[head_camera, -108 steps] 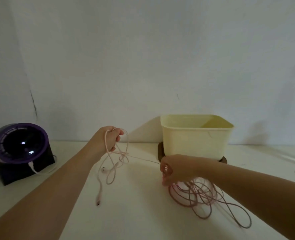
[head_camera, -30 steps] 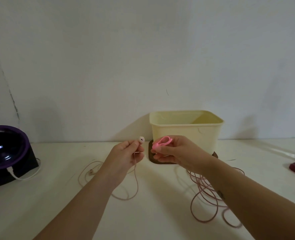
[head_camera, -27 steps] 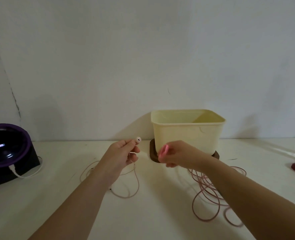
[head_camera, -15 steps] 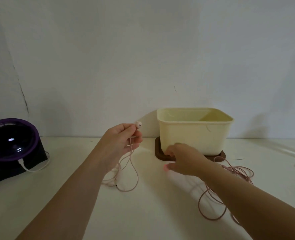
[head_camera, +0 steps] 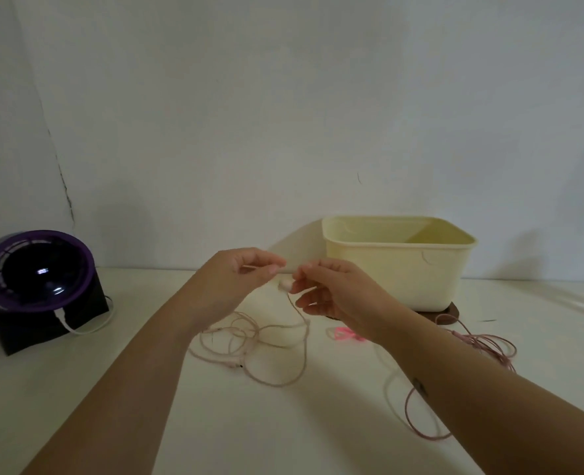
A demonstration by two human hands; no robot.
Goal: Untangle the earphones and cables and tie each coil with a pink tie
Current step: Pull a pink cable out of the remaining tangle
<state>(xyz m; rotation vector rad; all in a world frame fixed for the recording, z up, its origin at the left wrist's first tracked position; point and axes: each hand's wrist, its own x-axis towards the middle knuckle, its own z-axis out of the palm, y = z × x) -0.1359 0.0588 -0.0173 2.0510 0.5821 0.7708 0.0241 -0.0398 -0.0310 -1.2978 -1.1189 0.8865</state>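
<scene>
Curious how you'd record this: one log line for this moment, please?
left hand: pinches earphone wire | right hand: pinches earbud | pink tie: on table | pink cable: loose by tub

- Tub, right of centre: smooth cream plastic with a faint sheen.
- Base under it: dark brown, wood-like, matt.
- Table: white, smooth, matt.
- Wall: pale paint, matt, with a thin crack at the left.
- Round device, far left: purple plastic rim and a glossy dark dish with glints.
- Earphone cord: thin, pale pink, matt.
- Earbud: white plastic, slightly glossy.
- Pink cable, lower right: dull and matt.
- Pink tie: bright pink, looks rubbery.
</scene>
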